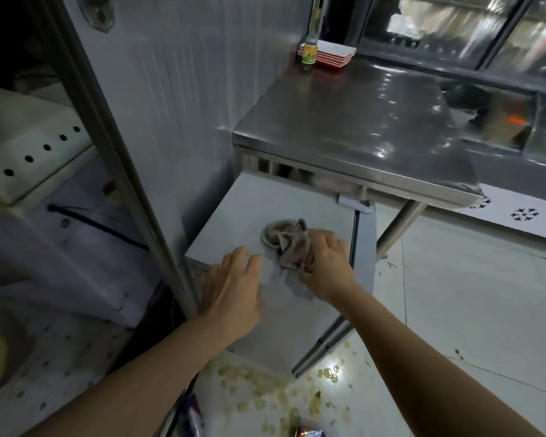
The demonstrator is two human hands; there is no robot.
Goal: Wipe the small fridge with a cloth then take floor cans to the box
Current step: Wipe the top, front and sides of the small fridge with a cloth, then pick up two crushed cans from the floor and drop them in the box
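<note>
Both bare forearms reach forward to the flat pale grey top of the small fridge (249, 203), where the right hand (323, 261) grips a crumpled grey cloth (286, 242) and the left hand (234, 285) rests flat with straight fingers just left of it. From the gripping hand the cloth spreads away toward the fridge's far edge, under the shiny steel table (353, 127), so I judge the next stroke goes that way. Right of the fridge lies pale tiled floor (470, 310); no cans or box are visible.

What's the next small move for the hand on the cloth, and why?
Probably sweep the cloth away from the body across the fridge top. The right hand presses the bunched cloth near the right edge, the left hand rests flat beside it, and the far part of the top lies beyond the cloth.
</note>
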